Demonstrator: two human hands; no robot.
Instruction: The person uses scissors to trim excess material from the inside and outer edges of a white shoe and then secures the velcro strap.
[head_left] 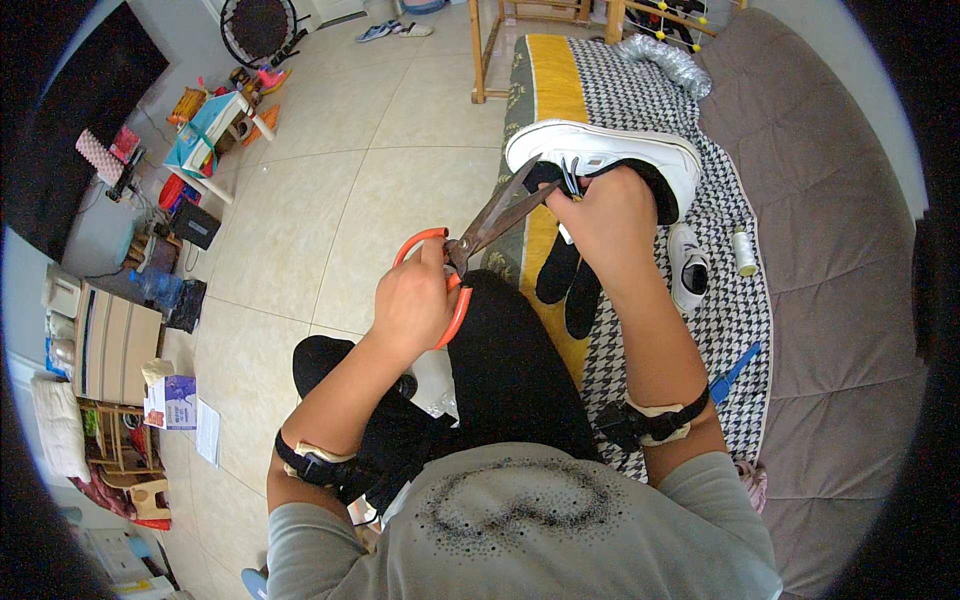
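My left hand (pixel 412 308) grips a large pair of scissors (pixel 500 215) by its orange handles. Its dark, worn blades are spread apart and point at a white shoe (pixel 600 148) with a black lining. The shoe lies tilted on its side, its pale sole edge facing away from me. My right hand (pixel 618 225) is closed at the shoe's opening, beside the laces and the blade tips; its fingertips are partly hidden. Two black strips with rounded ends (pixel 568 285) lie below that hand. A smaller white shoe (pixel 688 268) sits to its right.
A houndstooth cloth with a yellow band (pixel 560 80) covers the sofa seat beside a grey backrest (pixel 830 300). On it are a white thread spool (pixel 744 252), a blue strap-like item (pixel 735 372) and a crumpled silver tube (pixel 670 65). A small table (pixel 210 130) stands far left.
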